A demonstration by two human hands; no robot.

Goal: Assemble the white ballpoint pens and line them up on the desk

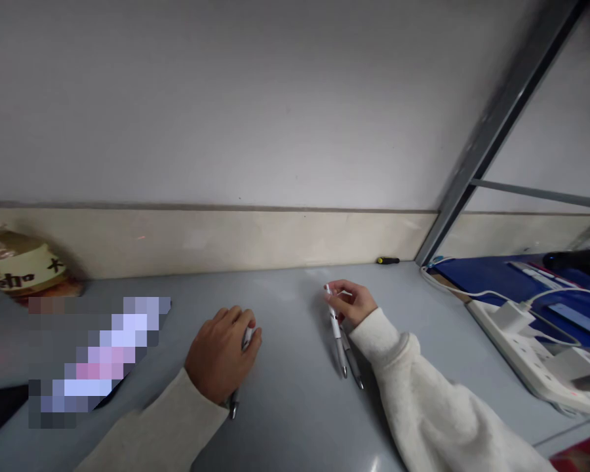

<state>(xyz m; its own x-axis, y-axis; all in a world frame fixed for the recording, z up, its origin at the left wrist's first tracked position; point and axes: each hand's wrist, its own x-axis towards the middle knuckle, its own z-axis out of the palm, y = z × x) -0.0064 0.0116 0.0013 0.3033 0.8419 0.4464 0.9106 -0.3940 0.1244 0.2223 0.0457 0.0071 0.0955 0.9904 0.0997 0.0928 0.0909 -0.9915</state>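
Observation:
My left hand (222, 354) rests low over the grey desk (285, 406), its fingers curled around a pen (233, 408). That pen shows a pale end by the thumb and a silver tip below the wrist; its middle is hidden. Farther right, my right hand (354, 303) pinches the top of a white pen (334, 321) between thumb and fingers, its silver tip pointing down toward me. Close beside it, a second pen (353, 362) lies at a slight angle, its upper part covered by the hand.
A blurred-out phone-like slab (108, 354) lies left, near a bottle with a yellow label (24, 269). By the wall is a small yellow-and-black tool (387, 261). At right are a white power strip (516, 354) with plugs and cables, a blue mat (476, 275) and a metal post (472, 170).

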